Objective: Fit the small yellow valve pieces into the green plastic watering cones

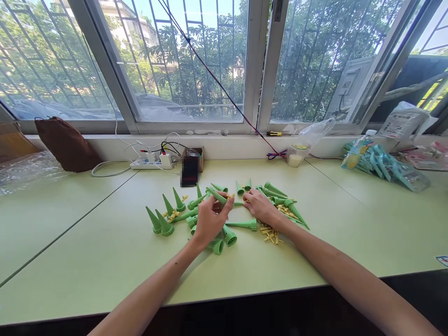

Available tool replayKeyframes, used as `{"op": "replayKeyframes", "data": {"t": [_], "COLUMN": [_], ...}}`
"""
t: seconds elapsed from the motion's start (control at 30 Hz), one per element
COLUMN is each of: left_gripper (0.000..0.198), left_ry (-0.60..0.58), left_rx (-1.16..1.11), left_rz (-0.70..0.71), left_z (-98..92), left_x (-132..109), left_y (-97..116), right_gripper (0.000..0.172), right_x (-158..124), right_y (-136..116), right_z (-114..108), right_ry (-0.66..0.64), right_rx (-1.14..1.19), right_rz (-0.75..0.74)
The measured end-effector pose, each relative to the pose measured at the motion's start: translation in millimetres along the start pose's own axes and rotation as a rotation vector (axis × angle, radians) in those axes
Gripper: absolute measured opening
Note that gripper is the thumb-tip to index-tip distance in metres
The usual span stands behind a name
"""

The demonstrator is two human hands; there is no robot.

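My left hand [210, 221] is closed around a green plastic spike [216, 195], a hollow cone with a ridged cap. A small yellow plastic valve piece [230, 197] shows at its thumb and fingertips. My right hand [262, 205] reaches down to the table with its fingers drawn together; what they hold, if anything, is mostly hidden. Between the hands, a green spike [241, 224] lies on its side. Upright cones [164, 224] stand at the left, and loose spikes [275, 189] lie beyond my right hand. Several yellow pieces [271, 233] are heaped beside my right wrist.
On the pale green table [105, 261], a power strip [152, 162] with cables and a small cardboard box [199, 158] sit toward the window. A brown bag [66, 144] leans at the left. A plastic cup [297, 156] and teal packages [392, 165] stand at the right.
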State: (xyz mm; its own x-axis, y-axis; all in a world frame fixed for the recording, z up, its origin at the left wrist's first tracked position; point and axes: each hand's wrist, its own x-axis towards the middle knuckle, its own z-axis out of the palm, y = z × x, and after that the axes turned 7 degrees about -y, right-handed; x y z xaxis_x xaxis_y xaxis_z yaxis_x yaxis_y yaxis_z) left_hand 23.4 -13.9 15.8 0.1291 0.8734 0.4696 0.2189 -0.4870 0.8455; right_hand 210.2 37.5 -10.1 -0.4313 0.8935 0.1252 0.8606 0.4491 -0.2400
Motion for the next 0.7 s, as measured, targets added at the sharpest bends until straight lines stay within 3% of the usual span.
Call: {"op": "replayKeyframes", "data": {"t": [0.7], "left_gripper": [0.025], "left_ry": [-0.02], "left_rx": [0.086], "left_rz": [0.035], "left_z": [0.4], "left_x": [-1.1], "left_y": [-6.1], "right_gripper": [0.011], "right_x": [-0.1], "right_y": [-3.1], "right_z": [0.7], "right_ry": [-0.006], "right_rx": [0.037], "right_rz": [-0.021]}}
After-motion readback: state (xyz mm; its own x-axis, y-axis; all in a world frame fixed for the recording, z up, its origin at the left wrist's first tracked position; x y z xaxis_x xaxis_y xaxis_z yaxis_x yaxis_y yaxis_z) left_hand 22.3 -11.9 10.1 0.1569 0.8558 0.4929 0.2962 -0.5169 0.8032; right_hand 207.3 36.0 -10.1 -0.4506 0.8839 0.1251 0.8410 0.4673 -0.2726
